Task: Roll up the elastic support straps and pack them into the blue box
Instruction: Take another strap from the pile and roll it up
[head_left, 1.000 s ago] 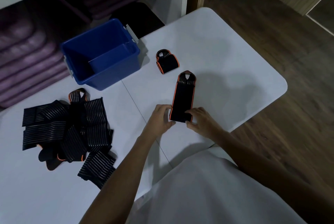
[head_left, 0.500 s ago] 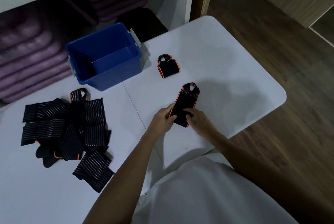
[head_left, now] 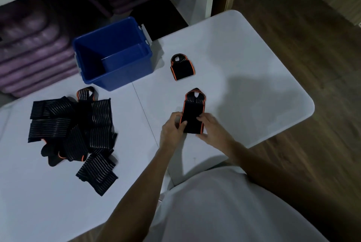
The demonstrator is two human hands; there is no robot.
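While it lies flat on the white worktop (head_left: 244, 69) nearer than the blue plastic box (head_left: 115, 56), the black orange-edged elastic strap (head_left: 193, 112) is pinched at its near, rolled end by the left hand (head_left: 172, 130) and right hand (head_left: 212, 128).

White table (head_left: 244, 69) bears blue box (head_left: 125, 77), strap pile (head_left: 78, 132), two straps.

The box (head_left: 113, 54) stands on the table (head_left: 254, 77) at its far edge. Just right of the box lies a rolled strap (head_left: 182, 67); nearer the person than that, right of the box, lies the strap (head_left: 193, 113) between both hands. A heap of loose straps (head_left: 74, 130) lies left of the box and nearer the person.
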